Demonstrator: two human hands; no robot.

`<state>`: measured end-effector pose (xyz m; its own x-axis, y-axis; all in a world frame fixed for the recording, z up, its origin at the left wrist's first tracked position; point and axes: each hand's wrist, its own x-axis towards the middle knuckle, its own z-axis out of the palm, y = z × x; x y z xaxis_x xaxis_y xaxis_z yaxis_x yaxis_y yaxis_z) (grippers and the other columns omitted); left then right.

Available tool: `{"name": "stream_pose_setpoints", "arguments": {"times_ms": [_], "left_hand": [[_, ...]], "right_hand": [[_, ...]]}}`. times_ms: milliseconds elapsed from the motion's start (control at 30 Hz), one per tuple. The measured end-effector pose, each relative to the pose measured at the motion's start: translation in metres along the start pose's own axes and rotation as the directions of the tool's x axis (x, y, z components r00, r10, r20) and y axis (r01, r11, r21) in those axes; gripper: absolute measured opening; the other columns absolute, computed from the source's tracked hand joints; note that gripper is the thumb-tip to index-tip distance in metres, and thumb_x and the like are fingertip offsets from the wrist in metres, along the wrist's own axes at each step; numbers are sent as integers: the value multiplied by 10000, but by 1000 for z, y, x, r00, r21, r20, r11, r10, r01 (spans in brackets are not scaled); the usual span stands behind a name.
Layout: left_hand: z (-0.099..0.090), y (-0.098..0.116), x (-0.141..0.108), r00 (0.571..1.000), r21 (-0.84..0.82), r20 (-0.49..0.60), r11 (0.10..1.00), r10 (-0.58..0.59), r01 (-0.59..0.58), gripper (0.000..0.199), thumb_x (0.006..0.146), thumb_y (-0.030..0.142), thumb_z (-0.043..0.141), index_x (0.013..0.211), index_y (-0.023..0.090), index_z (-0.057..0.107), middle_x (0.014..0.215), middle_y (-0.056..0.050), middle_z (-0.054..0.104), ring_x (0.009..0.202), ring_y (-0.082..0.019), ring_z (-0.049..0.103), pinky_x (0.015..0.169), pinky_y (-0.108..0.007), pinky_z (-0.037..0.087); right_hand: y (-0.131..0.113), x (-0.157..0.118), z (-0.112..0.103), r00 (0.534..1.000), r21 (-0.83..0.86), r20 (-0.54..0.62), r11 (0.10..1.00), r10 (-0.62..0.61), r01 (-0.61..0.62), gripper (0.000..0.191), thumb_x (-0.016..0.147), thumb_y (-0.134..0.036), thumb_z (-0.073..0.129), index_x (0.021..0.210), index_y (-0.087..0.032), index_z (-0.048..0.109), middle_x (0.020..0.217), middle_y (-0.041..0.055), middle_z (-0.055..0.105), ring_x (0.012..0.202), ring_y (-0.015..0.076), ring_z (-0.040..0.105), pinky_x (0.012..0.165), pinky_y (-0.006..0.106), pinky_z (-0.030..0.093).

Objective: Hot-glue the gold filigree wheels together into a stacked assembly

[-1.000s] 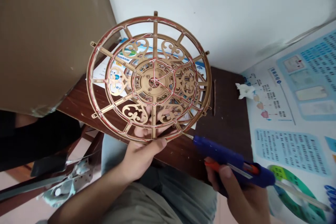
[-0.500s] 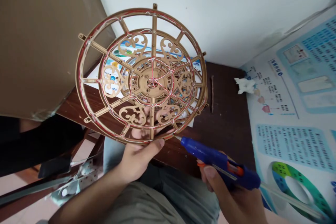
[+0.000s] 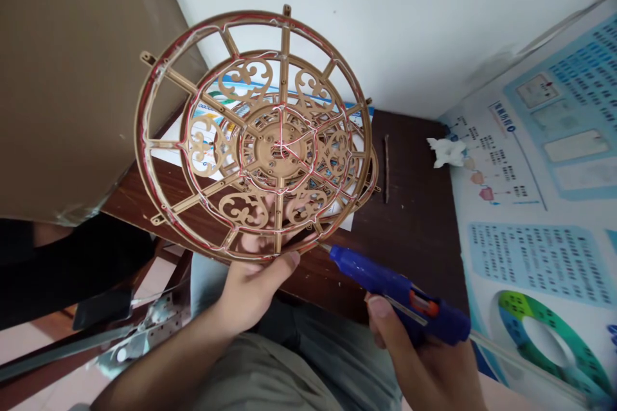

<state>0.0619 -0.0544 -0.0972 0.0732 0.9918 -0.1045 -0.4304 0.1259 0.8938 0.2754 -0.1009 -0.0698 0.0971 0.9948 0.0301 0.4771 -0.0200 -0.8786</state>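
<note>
A round gold-brown openwork frame (image 3: 279, 189), with spokes and scrolled ornaments, is held up in front of me. Red and white wires (image 3: 299, 141) run along its rings and meet at the hub. My left hand (image 3: 255, 286) grips its lower rim, thumb on the near side and fingers behind it, partly seen through the gaps. My right hand (image 3: 409, 353) is closed around a blue glue gun (image 3: 385, 282) with an orange trigger. A clear glue stick (image 3: 525, 359) sticks out of its back. The nozzle points at the lower right rim, touching or very near it.
Behind the frame, similar brown parts and a printed sheet (image 3: 168, 157) lie on the dark wooden table (image 3: 414, 212). A thin brown stick (image 3: 386, 169) and crumpled white tissue (image 3: 446, 152) are at the right. A printed panel (image 3: 530, 218) borders the right side; a brown board (image 3: 87, 77) stands left.
The glue gun has shifted slightly left and its back end has dropped a little. The nozzle stays at the lower right rim, and my left hand keeps its grip.
</note>
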Motion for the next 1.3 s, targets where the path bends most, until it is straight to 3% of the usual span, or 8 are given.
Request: {"name": "stream_pose_setpoints", "arguments": {"times_ms": [233,400,667,867,1133,1300], "left_hand": [[3,4,1,1000,-30,-1,999,-15,15,666,1017,301,799,1631,388,556,1502,-38,751,1526,-328,600,1358,-594,395],[5,6,2,1000,-9,-2,1000,-16,16,667,1012,308,802,1628,378,557,1492,-41,756,1520,-332,605,1357,-595,397],[5,5,2,1000,1,-12,1000,-29,29,651,1002,293,808,1606,371,576,1476,-38,765,1516,-332,608,1354,-586,399],[4,4,1,999,34,-2,999,-32,32,621,1018,336,794,1602,373,587,1473,-41,766,1512,-332,611,1350,-581,408],[3,1,2,1000,73,-28,997,14,-12,592,1004,356,814,1568,329,637,1476,-72,763,1503,-343,616,1307,-562,471],[3,1,2,1000,45,-7,999,8,-8,601,1002,342,818,1574,336,632,1469,-80,767,1480,-339,641,1280,-559,502]], "right_hand": [[17,-6,-1,998,-64,-55,998,2,-6,501,979,-637,757,682,-262,609,570,27,601,513,204,585,508,317,596],[4,-4,2,995,-86,-96,995,34,-42,495,1009,-644,703,714,-252,641,595,20,616,544,203,610,579,316,615],[-9,3,1,995,91,82,994,55,-62,331,1073,-511,645,864,-264,717,699,-3,654,584,176,614,564,269,555],[-2,4,0,997,110,79,994,-19,10,247,1074,-446,661,974,-252,778,819,42,760,697,209,741,636,255,624],[6,4,-4,986,37,152,997,-66,61,193,1086,-394,648,971,-266,735,756,-2,713,597,164,677,554,218,579],[7,4,-4,980,44,169,994,-102,96,146,1075,-363,674,1029,-257,763,920,33,809,786,202,788,562,224,575]]}}
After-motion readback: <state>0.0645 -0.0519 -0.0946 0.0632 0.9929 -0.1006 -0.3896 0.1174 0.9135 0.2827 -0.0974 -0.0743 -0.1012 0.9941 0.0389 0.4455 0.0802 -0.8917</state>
